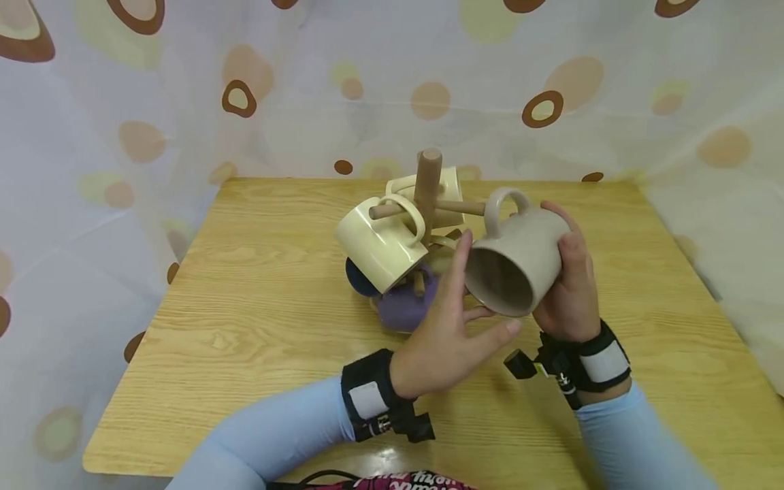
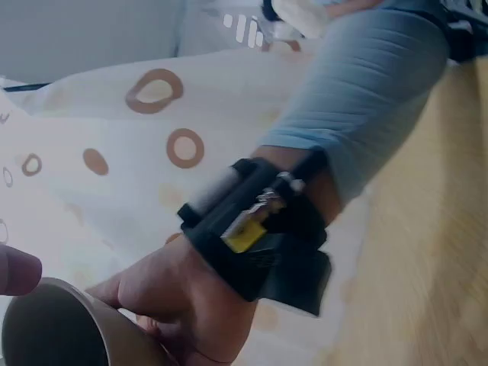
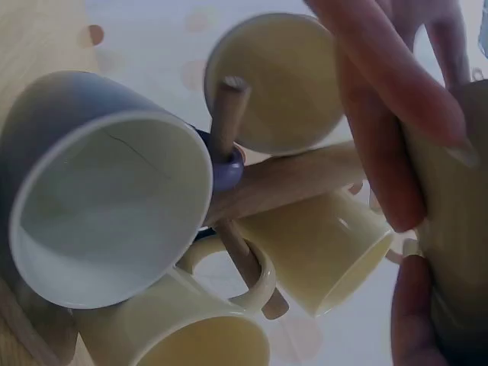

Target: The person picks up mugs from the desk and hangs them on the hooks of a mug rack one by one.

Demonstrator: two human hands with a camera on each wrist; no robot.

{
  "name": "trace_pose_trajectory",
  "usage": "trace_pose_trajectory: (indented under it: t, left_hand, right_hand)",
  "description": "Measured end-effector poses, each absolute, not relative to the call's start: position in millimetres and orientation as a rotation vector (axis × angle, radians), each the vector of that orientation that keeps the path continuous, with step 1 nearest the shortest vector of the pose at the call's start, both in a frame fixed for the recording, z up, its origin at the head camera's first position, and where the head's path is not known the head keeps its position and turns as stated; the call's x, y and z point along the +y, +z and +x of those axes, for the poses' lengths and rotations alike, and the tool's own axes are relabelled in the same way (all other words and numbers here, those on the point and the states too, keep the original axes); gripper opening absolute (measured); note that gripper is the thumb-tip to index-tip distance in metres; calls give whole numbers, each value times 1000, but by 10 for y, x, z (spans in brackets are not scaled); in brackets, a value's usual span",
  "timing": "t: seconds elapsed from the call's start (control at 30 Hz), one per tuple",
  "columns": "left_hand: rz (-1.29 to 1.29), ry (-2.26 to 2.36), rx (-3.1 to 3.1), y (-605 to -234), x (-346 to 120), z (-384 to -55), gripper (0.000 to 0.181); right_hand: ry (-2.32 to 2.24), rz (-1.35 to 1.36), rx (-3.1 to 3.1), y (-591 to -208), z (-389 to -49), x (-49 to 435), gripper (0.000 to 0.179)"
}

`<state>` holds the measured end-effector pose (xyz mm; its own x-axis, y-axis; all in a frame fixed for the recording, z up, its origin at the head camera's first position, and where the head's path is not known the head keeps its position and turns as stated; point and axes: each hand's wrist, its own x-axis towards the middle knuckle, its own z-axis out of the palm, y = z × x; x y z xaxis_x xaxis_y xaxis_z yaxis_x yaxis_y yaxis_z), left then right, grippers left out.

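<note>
My right hand [image 1: 566,292] grips a greyish-beige mug [image 1: 539,245] around its body, at the right of a wooden mug tree [image 1: 429,180]. The mug lies tilted sideways, its mouth toward me and its handle uppermost, right at the tip of an upper peg [image 1: 462,207]. Below and left of the mouth, my left hand [image 1: 437,344] has its fingers extended and thumb spread, close to the rim. In the right wrist view its fingers [image 3: 389,76] lie at the held mug's side [image 3: 461,229]. The left wrist view shows the mug's dark inside [image 2: 53,332].
A glossy cream mug [image 1: 373,238] hangs at the tree's upper left, with another cream mug [image 1: 452,184] behind the post. Lower down hang a purple mug [image 1: 401,307] and a dark blue one [image 1: 358,278]. A patterned curtain [image 1: 380,88] borders the wooden table [image 1: 263,286].
</note>
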<state>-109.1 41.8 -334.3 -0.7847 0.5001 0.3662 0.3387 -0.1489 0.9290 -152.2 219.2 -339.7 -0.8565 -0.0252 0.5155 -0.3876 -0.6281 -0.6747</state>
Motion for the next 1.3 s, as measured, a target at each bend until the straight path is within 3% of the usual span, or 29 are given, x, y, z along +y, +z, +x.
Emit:
trace_pose_trajectory:
  t: [0.23,0.47,1.03,1.3]
  left_hand:
    - [1113,1788,2181,-3434,228,-1082,96]
    - [1080,1421,2516,-3405,7,-1050,94]
    - [1145,1253,2817,-3436,10,-1079,90]
    - [1210,1293,2795,-3424,2,-1101,88]
  right_hand:
    - [2566,566,-1504,-3451,-1669,2196,42]
    - [2525,563,-1586,-3480,-1723,2121,38]
    - [2538,558,-1648,-3551,-1734,2099,35]
    - [2357,392,-1949,-3499,-1730,2121,40]
